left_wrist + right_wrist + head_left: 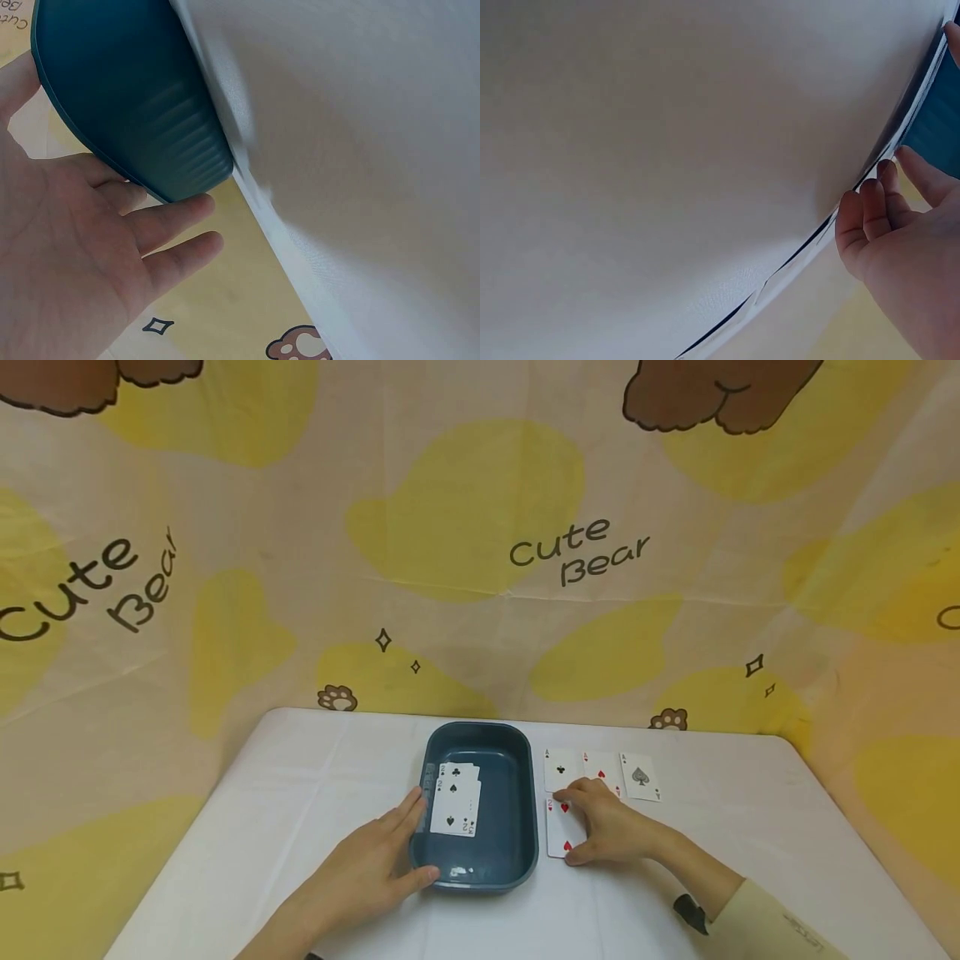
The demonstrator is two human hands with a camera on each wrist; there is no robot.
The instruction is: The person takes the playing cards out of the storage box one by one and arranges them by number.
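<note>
My left hand rests against the left side of a dark blue plastic bin, its fingers fairly straight; in the left wrist view, the thumb touches the rim and the other fingers lie along the outer wall. Inside the bin, a two of spades overlaps a two of clubs. Right of the bin, my right hand holds a two of hearts on the table, index finger at its far edge and thumb at its near edge. The right wrist view shows the other fingers curled.
Behind the right hand lie an ace of clubs, an ace of hearts and an ace of spades in a row. A white cloth covers the table. A patterned yellow curtain hangs behind its far edge.
</note>
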